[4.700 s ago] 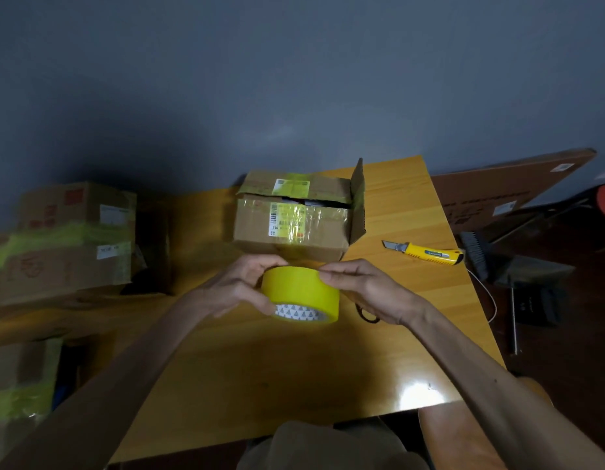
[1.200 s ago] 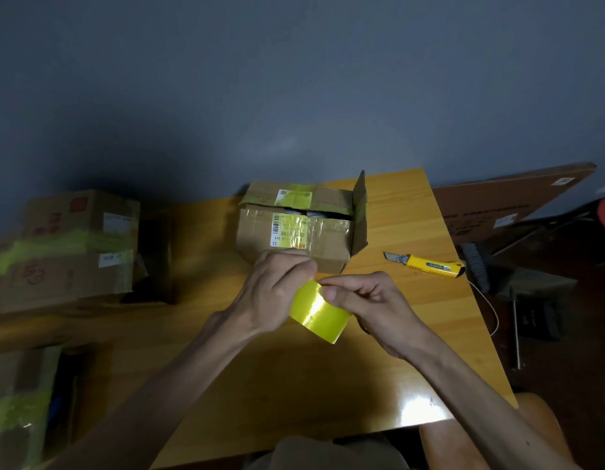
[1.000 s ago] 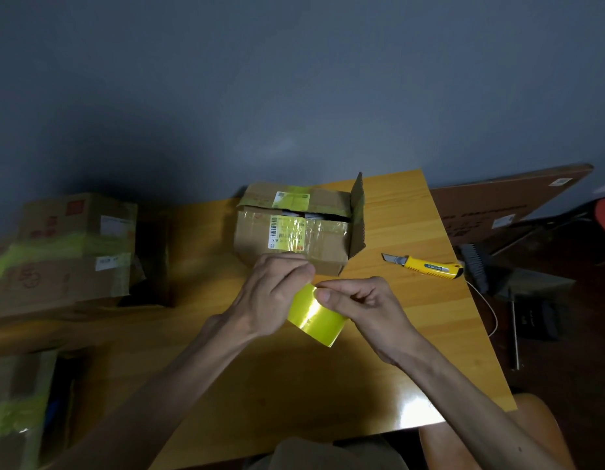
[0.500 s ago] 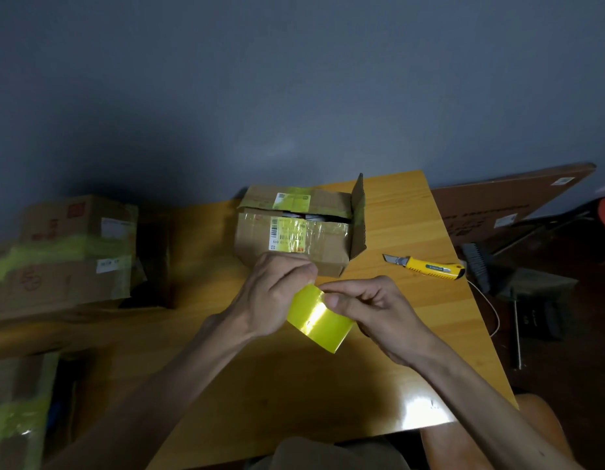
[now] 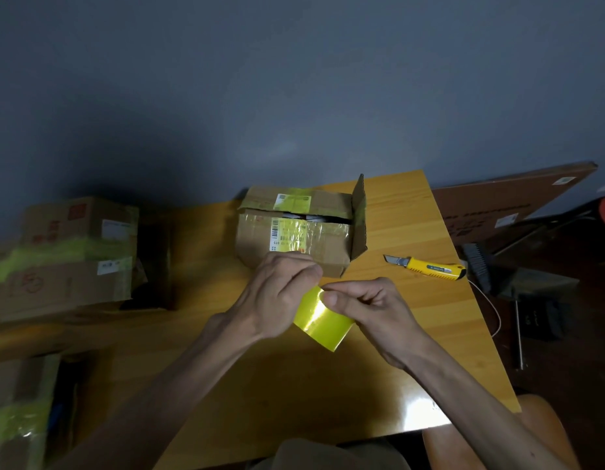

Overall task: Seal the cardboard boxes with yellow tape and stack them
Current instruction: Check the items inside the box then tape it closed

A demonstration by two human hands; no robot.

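A roll of yellow tape [image 5: 323,321] is held on edge just above the wooden table [image 5: 294,395], between both hands. My left hand [image 5: 280,293] grips the roll from the left with its fingers curled over the top. My right hand [image 5: 365,307] pinches at the roll's upper edge with thumb and fingertips. Right behind the hands stands a cardboard box [image 5: 301,228] with labels and old clear tape. Its top flaps lie partly apart and one side flap stands upright on the right.
A yellow utility knife [image 5: 430,266] lies on the table to the right of the box, blade out. Yellow-taped boxes [image 5: 67,256] are stacked at the left, with another box [image 5: 16,418] lower left. A large flat carton [image 5: 511,205] leans at the right.
Since 4.7 s ago the roll was turned from flat to on edge. In the last second both hands kept picking at its upper edge, shifting only slightly.
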